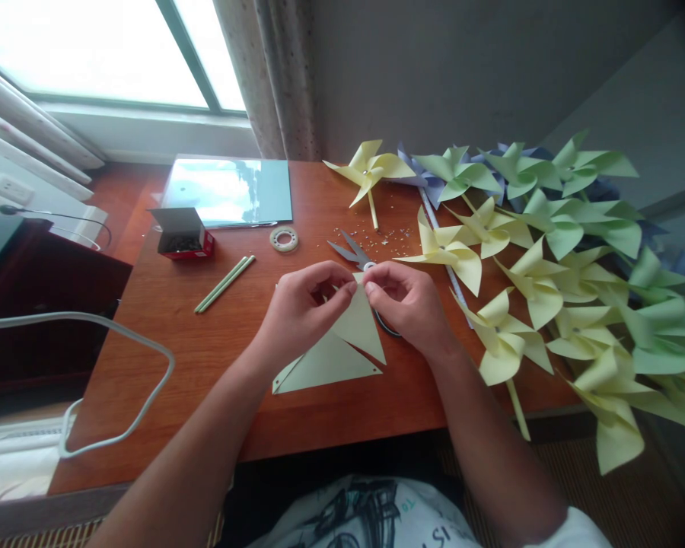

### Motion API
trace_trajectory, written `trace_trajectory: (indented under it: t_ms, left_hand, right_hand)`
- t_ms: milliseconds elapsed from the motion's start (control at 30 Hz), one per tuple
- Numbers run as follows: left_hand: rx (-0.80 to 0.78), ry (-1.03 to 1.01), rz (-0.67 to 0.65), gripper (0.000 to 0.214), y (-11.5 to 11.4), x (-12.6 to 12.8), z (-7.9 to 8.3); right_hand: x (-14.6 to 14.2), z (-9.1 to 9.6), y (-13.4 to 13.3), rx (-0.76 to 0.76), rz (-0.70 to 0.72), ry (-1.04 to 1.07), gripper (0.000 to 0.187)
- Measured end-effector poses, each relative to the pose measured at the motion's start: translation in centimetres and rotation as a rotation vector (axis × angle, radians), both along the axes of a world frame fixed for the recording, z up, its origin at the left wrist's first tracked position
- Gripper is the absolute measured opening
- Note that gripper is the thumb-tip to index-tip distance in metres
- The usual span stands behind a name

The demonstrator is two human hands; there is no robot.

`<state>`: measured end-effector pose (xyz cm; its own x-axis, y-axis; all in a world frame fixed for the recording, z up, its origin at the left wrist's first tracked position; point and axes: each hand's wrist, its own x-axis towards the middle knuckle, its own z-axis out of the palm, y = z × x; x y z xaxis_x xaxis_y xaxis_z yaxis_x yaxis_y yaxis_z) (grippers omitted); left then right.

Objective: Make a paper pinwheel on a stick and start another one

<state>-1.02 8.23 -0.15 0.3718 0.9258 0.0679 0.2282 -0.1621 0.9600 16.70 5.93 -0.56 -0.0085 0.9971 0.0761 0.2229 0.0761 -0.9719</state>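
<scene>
A white printed shirt [365, 521] occupies the bottom centre of the frame. Above it, a reddish-brown wooden desk [308, 426] spans the middle; a bright window [103, 53] fills the upper left, and paper pinwheels [502, 335] crowd the right. Both forearms extend inward from the lower corners. The left hand [308, 304] and right hand [412, 303] meet at centre, fingers curled, thumbs near forefingers, at the top corner of the slit pale-green paper [331, 361]. Whether either pinches it cannot be determined.
</scene>
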Motion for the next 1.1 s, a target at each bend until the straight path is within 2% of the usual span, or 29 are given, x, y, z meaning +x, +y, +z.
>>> trace_trajectory:
  t_ms: [233, 633, 900, 1100]
  left_hand:
    - [-0.051, -0.044, -0.007, 0.016, 0.00, -0.06, 0.03]
    - [-0.001, 0.020, -0.005, 0.012, -0.01, -0.17, -0.03]
    - [-0.060, -0.045, -0.013, 0.013, 0.07, -0.10, -0.21]
    - [-0.052, -0.001, -0.033, 0.014, 0.06, -0.15, -0.02]
  right_hand:
    - [-0.01, -0.19, -0.03, 0.031, -0.009, 0.011, 0.008]
    - [-0.18, -0.02, -0.04, 0.108, 0.015, -0.107, 0.006]
    - [-0.19, -0.13, -0.03, 0.092, 0.006, -0.088, 0.005]
    - [-0.18, -0.13, -0.03, 0.081, 0.001, -0.060, 0.005]
